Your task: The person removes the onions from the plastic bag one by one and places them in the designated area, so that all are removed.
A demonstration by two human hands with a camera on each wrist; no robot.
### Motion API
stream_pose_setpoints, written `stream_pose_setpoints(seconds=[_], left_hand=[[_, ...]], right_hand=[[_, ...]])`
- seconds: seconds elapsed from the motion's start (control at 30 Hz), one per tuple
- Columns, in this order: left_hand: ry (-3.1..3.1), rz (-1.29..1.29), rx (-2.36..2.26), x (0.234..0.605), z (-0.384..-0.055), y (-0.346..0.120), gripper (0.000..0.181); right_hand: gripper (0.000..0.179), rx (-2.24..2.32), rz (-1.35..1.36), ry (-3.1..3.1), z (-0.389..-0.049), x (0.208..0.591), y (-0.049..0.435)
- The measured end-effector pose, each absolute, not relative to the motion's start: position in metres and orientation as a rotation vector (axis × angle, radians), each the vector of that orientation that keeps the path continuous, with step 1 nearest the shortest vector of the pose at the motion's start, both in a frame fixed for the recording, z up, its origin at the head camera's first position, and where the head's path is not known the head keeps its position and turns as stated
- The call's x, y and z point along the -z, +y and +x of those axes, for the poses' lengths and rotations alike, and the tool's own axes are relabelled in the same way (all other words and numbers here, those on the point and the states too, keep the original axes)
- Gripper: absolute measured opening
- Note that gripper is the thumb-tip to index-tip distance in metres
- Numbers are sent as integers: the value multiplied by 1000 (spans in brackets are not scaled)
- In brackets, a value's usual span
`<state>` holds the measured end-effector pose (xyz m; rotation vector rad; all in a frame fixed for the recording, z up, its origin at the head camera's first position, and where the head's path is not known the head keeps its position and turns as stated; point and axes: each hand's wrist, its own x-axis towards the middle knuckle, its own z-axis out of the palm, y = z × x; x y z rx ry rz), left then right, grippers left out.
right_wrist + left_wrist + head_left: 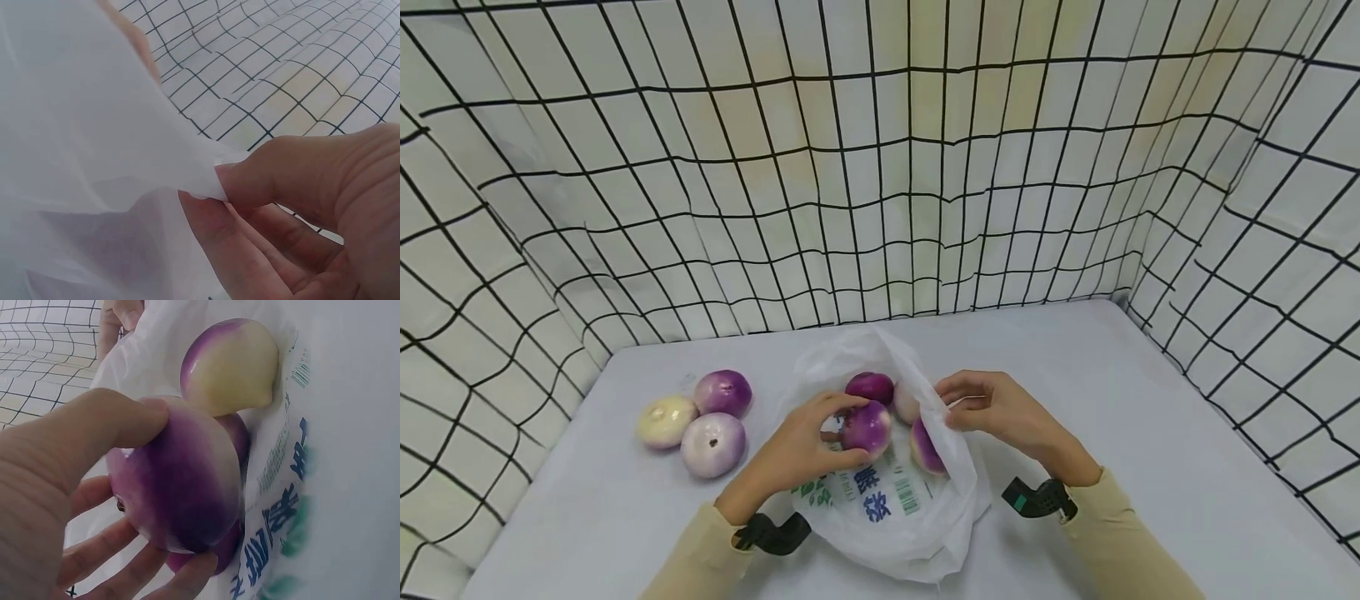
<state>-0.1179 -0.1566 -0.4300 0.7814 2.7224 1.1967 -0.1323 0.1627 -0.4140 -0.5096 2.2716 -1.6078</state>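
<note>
My left hand point(797, 446) grips a purple-and-white turnip point(868, 429) over the mouth of a white plastic bag point(910, 546) with blue and green print. In the left wrist view the thumb lies on top of the held turnip point(181, 481) and the fingers spread beneath it. My right hand point(1003, 417) pinches the bag's rim point(209, 181) between thumb and fingers, holding that side up. Within the bag are a dark purple turnip point(870, 387), a paler one point(906, 404) partly hidden by the plastic, and a two-toned turnip point(927, 447) by the raised side.
Left of the bag, three turnips sit close together on the white table point(565, 500): a purple one point(723, 392), a pale yellowish one point(667, 422) and a pale lilac one point(713, 445). Black grid netting point(880, 167) over white sheeting walls in the back and both sides.
</note>
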Motion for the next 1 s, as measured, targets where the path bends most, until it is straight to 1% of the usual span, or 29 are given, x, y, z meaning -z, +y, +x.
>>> stream_pose_setpoints(seconds=[0.17, 0.5, 1.0], left_hand=[[2736, 748, -1208, 425, -114, -167, 65], [2865, 696, -1090, 410, -107, -198, 65], [3092, 670, -841, 373, -92, -246, 63]], right_hand=[[39, 1590, -503, 2290, -131, 414, 164], [40, 1595, -488, 2276, -132, 414, 165], [38, 1583, -504, 2288, -129, 412, 162]])
